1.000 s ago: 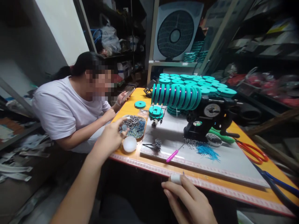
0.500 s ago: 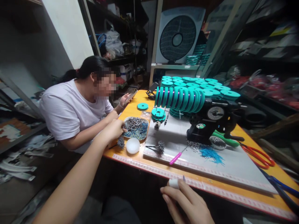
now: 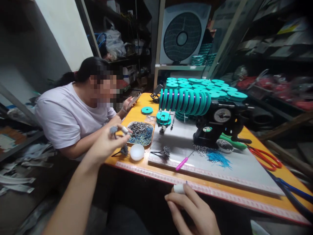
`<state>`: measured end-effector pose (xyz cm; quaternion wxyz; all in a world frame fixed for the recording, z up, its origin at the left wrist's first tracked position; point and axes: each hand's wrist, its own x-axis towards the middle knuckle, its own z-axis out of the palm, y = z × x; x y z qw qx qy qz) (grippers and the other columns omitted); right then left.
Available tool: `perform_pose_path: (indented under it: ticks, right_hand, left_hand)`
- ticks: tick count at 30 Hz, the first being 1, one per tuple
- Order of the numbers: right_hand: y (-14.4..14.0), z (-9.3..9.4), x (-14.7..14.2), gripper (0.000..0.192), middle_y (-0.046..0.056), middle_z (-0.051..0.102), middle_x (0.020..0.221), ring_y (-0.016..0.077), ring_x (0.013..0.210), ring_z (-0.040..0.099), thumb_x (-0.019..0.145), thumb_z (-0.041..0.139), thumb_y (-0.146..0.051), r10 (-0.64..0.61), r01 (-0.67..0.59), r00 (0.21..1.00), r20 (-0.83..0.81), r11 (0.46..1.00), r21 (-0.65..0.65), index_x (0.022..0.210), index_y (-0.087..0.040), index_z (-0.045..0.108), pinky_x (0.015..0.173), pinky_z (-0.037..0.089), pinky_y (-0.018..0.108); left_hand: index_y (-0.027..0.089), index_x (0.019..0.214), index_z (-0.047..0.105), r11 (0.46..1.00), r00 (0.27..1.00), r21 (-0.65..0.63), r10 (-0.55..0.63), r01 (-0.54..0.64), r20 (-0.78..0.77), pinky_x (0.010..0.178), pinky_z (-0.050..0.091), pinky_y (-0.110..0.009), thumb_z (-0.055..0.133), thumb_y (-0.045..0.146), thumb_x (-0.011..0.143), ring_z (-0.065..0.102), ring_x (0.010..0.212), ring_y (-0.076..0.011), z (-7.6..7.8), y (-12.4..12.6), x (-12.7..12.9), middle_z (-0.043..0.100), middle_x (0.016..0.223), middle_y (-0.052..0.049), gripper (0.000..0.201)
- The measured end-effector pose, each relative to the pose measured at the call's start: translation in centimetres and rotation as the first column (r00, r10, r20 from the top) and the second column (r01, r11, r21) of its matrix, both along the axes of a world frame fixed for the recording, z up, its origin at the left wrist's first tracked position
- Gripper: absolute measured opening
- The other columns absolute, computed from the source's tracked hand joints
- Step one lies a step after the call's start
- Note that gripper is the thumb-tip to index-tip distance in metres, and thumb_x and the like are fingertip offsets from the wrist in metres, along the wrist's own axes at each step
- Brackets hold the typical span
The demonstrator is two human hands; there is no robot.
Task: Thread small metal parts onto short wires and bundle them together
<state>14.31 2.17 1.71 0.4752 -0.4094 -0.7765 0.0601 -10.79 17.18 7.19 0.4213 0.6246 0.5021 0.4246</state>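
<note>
My left hand (image 3: 107, 143) is closed, at the left edge of a shallow tray (image 3: 153, 132) of small grey and blue-green pieces. A bluish-grey clustered bunch (image 3: 113, 130) shows among its curled fingers. A white wrap (image 3: 125, 130) covers one finger; whatever is at the fingertips is blurred. My right hand (image 3: 197, 212) is closed in front of the table edge, another white wrap (image 3: 179, 188) on its finger. A tiny dark tip (image 3: 186, 182) pokes out there; the thing itself is hidden. A white round container (image 3: 137, 152) and dark-stemmed grey bunches (image 3: 166, 152) lie between the hands.
A black winding machine (image 3: 207, 127) carries a row of teal spools (image 3: 184, 101), with more stacked behind. A pink-handled hook tool (image 3: 182, 164), blue strands (image 3: 218, 158) and red-handled scissors (image 3: 266, 158) lie on the right. A co-worker (image 3: 70, 107) with a phone sits left.
My left hand has lifted from the tray and drawn back left, bringing the grey bunch into view. My right hand keeps nearly the same pose. The whole view has shifted slightly.
</note>
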Motion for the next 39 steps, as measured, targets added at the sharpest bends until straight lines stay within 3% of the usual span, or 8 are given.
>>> perform_pose_path:
  ticks: [4,7,10,14,17,21,25,39]
  right_hand:
    - [-0.2,1.1,-1.1,0.016,0.004,0.056,0.080,0.0072,0.073,0.055,0.088,0.054,-0.004,0.056,-0.059,0.995,-0.077,0.997,-0.042,0.095,-0.016,0.063,0.067,0.049,0.014]
    - [-0.6,1.5,-1.5,0.016,0.003,0.053,0.076,0.0066,0.070,0.052,0.087,0.053,-0.004,0.060,-0.067,0.992,-0.114,0.996,-0.054,0.092,-0.015,0.063,0.061,0.045,0.013]
    - [-1.0,1.5,-1.3,0.015,0.002,0.051,0.074,0.0056,0.066,0.049,0.088,0.055,-0.006,0.003,-0.013,0.991,-0.131,0.997,-0.074,0.092,-0.017,0.064,0.059,0.042,0.013]
    - [-1.2,1.5,-0.7,0.013,0.000,0.053,0.075,0.0036,0.067,0.051,0.089,0.056,-0.008,-0.039,0.016,0.987,-0.154,0.989,-0.149,0.091,-0.018,0.065,0.060,0.041,0.012]
    - [-1.1,1.6,-0.5,0.012,-0.001,0.053,0.075,0.0030,0.066,0.051,0.091,0.057,-0.010,-0.010,-0.019,0.985,-0.172,0.986,-0.167,0.091,-0.019,0.065,0.059,0.041,0.012]
    - [-1.1,1.4,-0.5,0.016,-0.003,0.058,0.074,0.0036,0.065,0.049,0.090,0.057,-0.007,-0.025,0.001,0.985,-0.169,0.991,-0.137,0.095,-0.020,0.064,0.064,0.044,0.013]
    - [-1.1,1.3,-0.7,0.017,-0.003,0.060,0.076,0.0042,0.067,0.050,0.090,0.057,-0.005,-0.045,0.018,0.978,-0.205,0.991,-0.133,0.096,-0.020,0.063,0.061,0.042,0.014]
    - [-1.1,1.4,-0.5,0.018,-0.004,0.062,0.077,0.0046,0.069,0.049,0.089,0.058,-0.005,-0.029,0.003,0.981,-0.194,0.991,-0.132,0.095,-0.020,0.063,0.064,0.043,0.014]
  left_hand:
    - [0.016,0.088,0.055,0.952,0.917,-0.223,-0.112,0.209,0.382,0.045,0.025,-0.015,0.075,0.054,0.072,0.029,0.050,0.0004,-2.2,-6.6,3.8,0.054,0.082,0.002,0.046]
    - [0.015,0.086,0.055,0.871,0.820,-0.381,-0.043,0.311,0.571,0.043,0.020,-0.012,0.081,0.050,0.071,0.021,0.045,0.0030,-4.2,-9.7,6.2,0.046,0.067,0.007,0.046]
    - [0.013,0.084,0.058,0.845,0.757,-0.445,0.076,0.296,0.649,0.043,0.021,-0.011,0.087,0.045,0.067,0.026,0.042,0.0044,-5.8,-11.5,7.6,0.049,0.060,0.008,0.046]
    - [0.012,0.088,0.068,0.846,0.794,-0.504,0.182,0.173,0.579,0.047,0.031,-0.011,0.089,0.046,0.064,0.045,0.050,0.0003,-7.0,-13.3,8.1,0.071,0.077,-0.005,0.047]
    - [0.013,0.088,0.074,0.830,0.798,-0.553,0.280,0.079,0.534,0.049,0.037,-0.011,0.092,0.050,0.056,0.054,0.054,-0.0036,-6.8,-14.2,8.3,0.073,0.074,-0.007,0.051]
    - [0.015,0.077,0.074,0.828,0.756,-0.561,0.371,-0.005,0.540,0.049,0.038,-0.009,0.095,0.051,0.046,0.059,0.057,-0.0058,-5.2,-14.8,9.0,0.070,0.066,-0.003,0.052]
    - [0.012,0.068,0.073,0.827,0.772,-0.562,0.339,0.029,0.538,0.047,0.035,-0.007,0.096,0.048,0.045,0.050,0.049,-0.0016,-4.3,-14.9,9.3,0.067,0.061,-0.002,0.049]
    - [0.013,0.067,0.075,0.851,0.817,-0.524,0.283,0.027,0.502,0.047,0.036,-0.010,0.094,0.050,0.049,0.045,0.051,-0.0021,-4.4,-15.0,9.2,0.064,0.063,-0.001,0.045]
